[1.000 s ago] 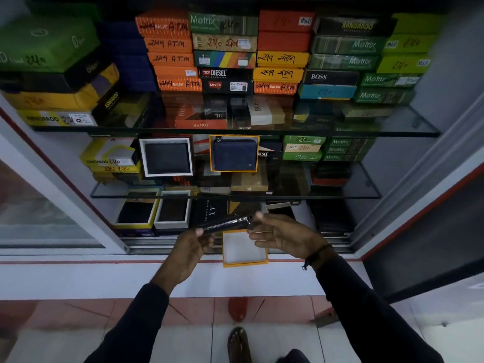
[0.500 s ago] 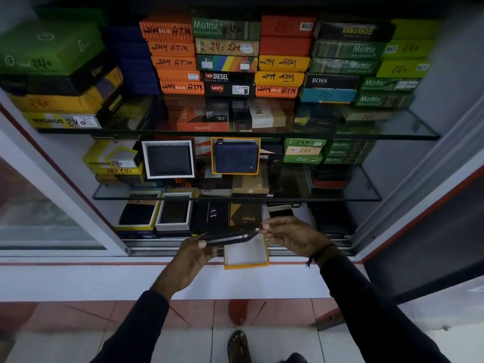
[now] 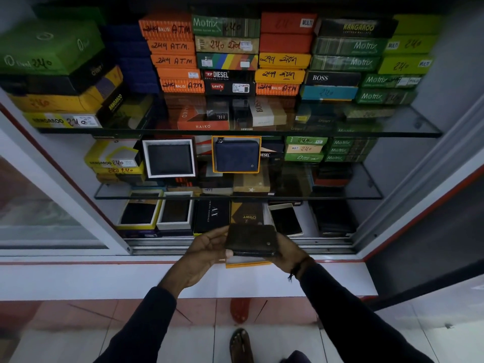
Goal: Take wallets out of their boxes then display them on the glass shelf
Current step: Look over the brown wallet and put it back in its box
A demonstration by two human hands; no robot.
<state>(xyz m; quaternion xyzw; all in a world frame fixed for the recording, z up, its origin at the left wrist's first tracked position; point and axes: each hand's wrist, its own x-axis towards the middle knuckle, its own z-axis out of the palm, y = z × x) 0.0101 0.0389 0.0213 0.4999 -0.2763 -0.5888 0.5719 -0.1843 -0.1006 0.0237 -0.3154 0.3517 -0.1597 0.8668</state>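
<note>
A dark zip wallet (image 3: pixel 251 239) lies flat between my hands, just in front of the cabinet's bottom rail. My left hand (image 3: pixel 207 251) grips its left edge and my right hand (image 3: pixel 288 251) holds its right edge from below. Under the wallet sits its orange-rimmed open box (image 3: pixel 246 263), mostly hidden. On the middle glass shelf (image 3: pixel 340 197) a blue zip wallet (image 3: pixel 237 155) stands in an orange-rimmed box beside a black wallet (image 3: pixel 170 159) in a white-rimmed box.
Stacks of coloured wallet boxes (image 3: pixel 227 53) fill the top glass shelf (image 3: pixel 392 132). The bottom level holds open boxes with wallets (image 3: pixel 138 213), flat black boxes (image 3: pixel 213 216) and a phone (image 3: pixel 285 220). A sliding glass door (image 3: pixel 39 205) stands at the left. My sandalled foot (image 3: pixel 241 344) is below.
The wallet was held edge-on between my hands; it is now turned flat with its face up and lowered over the orange-rimmed box. My right hand shifted from the zip end to under the right edge.
</note>
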